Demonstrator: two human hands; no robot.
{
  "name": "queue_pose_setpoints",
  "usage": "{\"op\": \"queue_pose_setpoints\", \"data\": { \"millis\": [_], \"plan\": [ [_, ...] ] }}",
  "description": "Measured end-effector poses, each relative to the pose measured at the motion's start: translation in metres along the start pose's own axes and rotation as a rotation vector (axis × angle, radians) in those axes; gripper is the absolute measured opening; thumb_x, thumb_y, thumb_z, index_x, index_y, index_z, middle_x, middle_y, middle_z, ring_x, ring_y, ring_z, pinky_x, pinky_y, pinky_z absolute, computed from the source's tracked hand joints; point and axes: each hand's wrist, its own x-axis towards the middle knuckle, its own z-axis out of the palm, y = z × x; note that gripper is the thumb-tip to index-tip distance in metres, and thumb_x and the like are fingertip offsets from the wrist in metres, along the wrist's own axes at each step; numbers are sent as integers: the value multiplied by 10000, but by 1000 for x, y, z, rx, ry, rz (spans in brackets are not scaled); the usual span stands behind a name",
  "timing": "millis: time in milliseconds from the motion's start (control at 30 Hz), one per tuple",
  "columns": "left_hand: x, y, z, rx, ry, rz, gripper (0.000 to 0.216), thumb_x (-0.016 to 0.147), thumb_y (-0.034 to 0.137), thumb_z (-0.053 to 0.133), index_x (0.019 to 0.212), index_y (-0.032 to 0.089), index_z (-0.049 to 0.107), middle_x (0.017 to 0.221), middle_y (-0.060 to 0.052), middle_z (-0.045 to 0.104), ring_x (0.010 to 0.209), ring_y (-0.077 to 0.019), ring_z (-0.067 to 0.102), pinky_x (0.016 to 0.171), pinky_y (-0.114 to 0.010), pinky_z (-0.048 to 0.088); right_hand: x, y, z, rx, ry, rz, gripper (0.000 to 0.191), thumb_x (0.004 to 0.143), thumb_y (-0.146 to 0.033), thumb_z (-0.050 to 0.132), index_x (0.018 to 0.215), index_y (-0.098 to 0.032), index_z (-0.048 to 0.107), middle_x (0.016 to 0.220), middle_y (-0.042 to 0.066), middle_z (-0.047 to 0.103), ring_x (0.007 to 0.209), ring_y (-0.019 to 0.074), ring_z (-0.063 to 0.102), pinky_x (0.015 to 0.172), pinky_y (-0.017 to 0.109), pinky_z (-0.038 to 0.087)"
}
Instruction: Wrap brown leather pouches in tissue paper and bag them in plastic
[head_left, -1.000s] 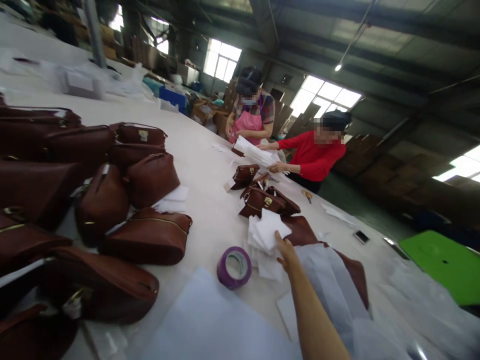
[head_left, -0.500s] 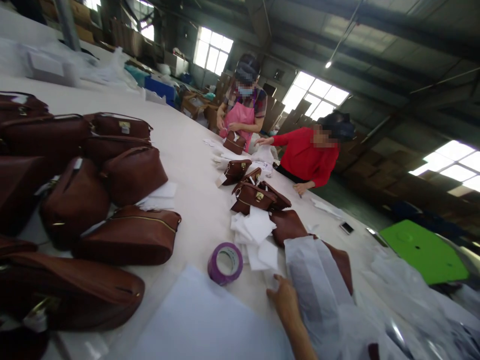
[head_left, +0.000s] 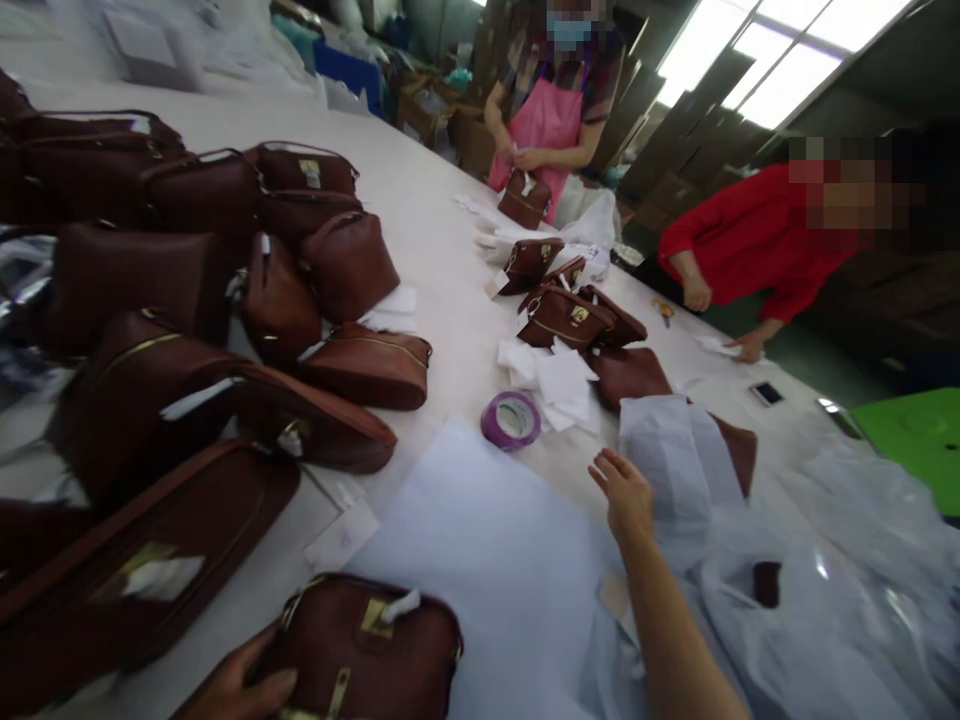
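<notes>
At the bottom edge, my left hand (head_left: 244,680) grips the left side of a small brown handbag (head_left: 409,665) with a gold clasp partly wrapped in white. My right hand (head_left: 626,490) reaches over the table with its fingers stretched out and nothing in them. Just beyond its fingertips lie a stack of white paper sheets (head_left: 562,385) and a purple roll of tape (head_left: 511,420). A handbag wrapped in white tissue (head_left: 671,450) sits right of that hand. Between my hands a large pale sheet (head_left: 487,540) is spread on the table.
Many brown handbags (head_left: 352,265) crowd the left side. Several more (head_left: 566,317) stand beyond the paper. Clear plastic bags (head_left: 847,590) and a phone (head_left: 766,393) lie on the right. Two co-workers, one in a pink apron (head_left: 551,120), one in red sleeves (head_left: 739,225), stand across the table.
My left hand has come into view holding a handbag. The view has tilted downward. My right hand stays near the paper stack. The red-sleeved co-worker's hands have moved to white paper near the phone.
</notes>
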Motion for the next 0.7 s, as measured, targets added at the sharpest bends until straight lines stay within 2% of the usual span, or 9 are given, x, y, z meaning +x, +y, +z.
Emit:
{"op": "queue_pose_setpoints", "data": {
  "millis": [100,167,233,300,367,433,500,633,700],
  "plan": [
    [-13,-7,-16,-20,-195,49,773,521,539,894,1175,200,663,1129,-68,740,1155,-383,630,995,-436,517,-93,9,-26,20,-192,220,650,537,-533,814,1008,-105,685,987,150,719,958,305,696,865,461,593],
    [-17,-6,-18,-25,-332,108,803,546,543,877,1208,151,647,1143,-111,736,1146,-382,640,1012,-433,502,-161,19,-39,24,-371,430,711,523,-571,855,1031,-99,696,987,183,729,944,335,708,851,496,589],
    [-20,-3,-16,-12,-370,151,771,620,535,842,1244,139,624,1168,-132,725,1126,-361,655,1006,-427,503,-226,33,-43,37,-519,610,794,506,-611,874,1094,-112,682,1062,201,720,986,340,704,883,491,570],
    [-25,-1,-12,8,-384,189,747,658,507,830,1264,131,607,1179,-141,719,1122,-351,658,999,-419,508,-279,51,-38,89,-572,683,845,501,-644,871,1140,-132,663,1121,202,707,1028,337,693,909,480,550],
    [-32,-1,-8,20,-432,230,741,683,479,823,1292,131,582,1205,-143,707,1137,-343,650,1002,-412,507,-318,69,-26,216,-545,682,857,517,-669,854,1189,-181,640,1158,179,702,1062,338,680,910,485,540],
    [-41,-1,-1,38,-514,251,768,688,468,825,1325,136,554,1232,-146,694,1146,-343,646,1003,-417,508,-343,83,-14,376,-485,661,851,516,-686,843,1219,-259,626,1183,134,705,1112,343,658,922,504,528],
    [-52,-1,8,63,-612,250,797,682,470,831,1348,144,538,1258,-145,680,1151,-343,644,1017,-427,500,-356,93,-8,467,-422,625,817,468,-694,853,1143,-272,667,1141,111,726,1137,356,644,968,522,502],
    [-64,-6,27,96,-814,271,792,740,516,785,1396,174,503,1345,-131,628,1201,-344,612,1065,-465,462,-356,106,-22,324,-306,548,798,355,-721,864,890,-145,723,929,147,760,1021,404,677,1027,540,461],
    [-58,-15,31,158,-806,343,723,820,596,679,1403,205,505,1425,-107,564,1317,-321,517,1136,-450,388,-350,110,-38,235,-274,536,851,343,-718,864,924,-112,725,869,141,762,1020,416,673,1032,549,452]
  ]
}}
